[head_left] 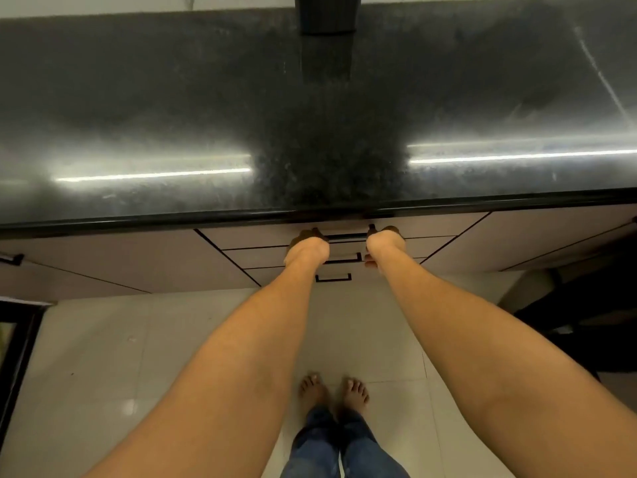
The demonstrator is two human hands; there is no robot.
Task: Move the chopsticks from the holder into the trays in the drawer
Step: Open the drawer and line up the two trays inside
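Note:
A dark ribbed holder (327, 13) stands at the far edge of the black stone counter (172, 115); its top is cut off by the frame, so no chopsticks show. Below the counter's front edge, the top drawer (262, 238) of a beige stack is shut. My left hand (308, 248) and my right hand (381, 244) both curl around the ends of that drawer's black bar handle (346, 235). The drawer's inside and any trays are hidden.
Two more drawers (265, 257) with black handles sit beneath the top one. Beige cabinet doors flank the stack on both sides. My bare feet (332, 391) stand on pale floor tiles. A dark object (586, 315) fills the right side of the floor.

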